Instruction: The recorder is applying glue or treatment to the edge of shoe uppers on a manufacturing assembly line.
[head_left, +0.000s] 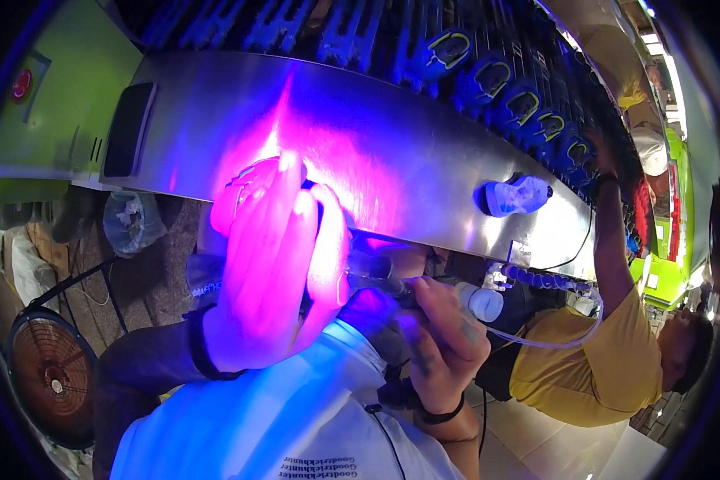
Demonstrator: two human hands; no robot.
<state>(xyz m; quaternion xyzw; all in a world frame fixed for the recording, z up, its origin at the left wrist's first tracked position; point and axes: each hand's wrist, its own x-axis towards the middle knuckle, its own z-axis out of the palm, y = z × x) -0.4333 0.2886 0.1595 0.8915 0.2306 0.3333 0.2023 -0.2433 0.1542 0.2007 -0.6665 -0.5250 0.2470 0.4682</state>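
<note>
In bright pink-violet light my left hand (272, 264) is closed around something at the near edge of the metal table. Its long fingers point away from me, and the thing under them is mostly hidden; only a rounded, pink-lit part (230, 204) shows beside the fingertips. To its right, my right hand (448, 336) pinches a dark, slender piece (400, 290) between thumb and fingers. This piece points at a short see-through cylinder (368, 268) next to my left hand; whether they are joined I cannot tell.
Blue shoes (492, 78) with yellow-green rims stand along a dark rack behind the metal table (424, 176). A wrapped item (518, 196) and a black tablet-like slab (130, 130) lie on it. A person in yellow (592, 364) reaches in at right. A fan (54, 380) stands lower left.
</note>
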